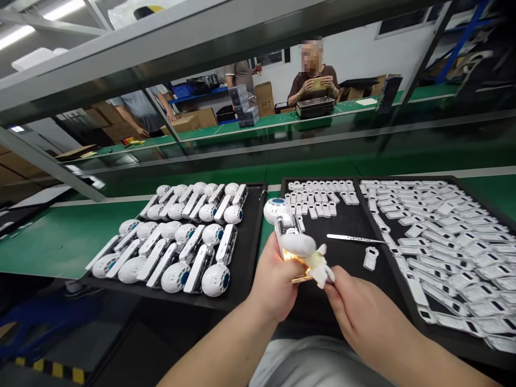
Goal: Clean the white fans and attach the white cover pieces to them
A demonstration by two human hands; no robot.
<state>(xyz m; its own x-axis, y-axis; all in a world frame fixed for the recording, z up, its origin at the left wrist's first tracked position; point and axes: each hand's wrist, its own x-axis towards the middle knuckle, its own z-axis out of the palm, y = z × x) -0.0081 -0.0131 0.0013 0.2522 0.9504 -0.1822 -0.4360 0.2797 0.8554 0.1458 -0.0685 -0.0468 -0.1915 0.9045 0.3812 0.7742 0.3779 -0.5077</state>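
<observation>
My left hand (276,277) is wrapped round a white device (297,244) with rounded white ends and an orange glow inside. My right hand (355,301) pinches a crumpled white cloth or tissue (320,267) against the near end of the device. Beyond the device, a white round head with a blue disc (277,207) shows, and I cannot tell whether it belongs to the held piece. To the right, a thin white perforated strip (350,238) and a single white cover (370,258) lie on the black tray.
At left, a black tray (245,269) carries several white round-headed devices (173,252). Small white covers (318,196) and a tray of long white covers (455,242) are at right. A metal shelf beam (201,59) crosses above. People (316,80) stand or sit across the green bench.
</observation>
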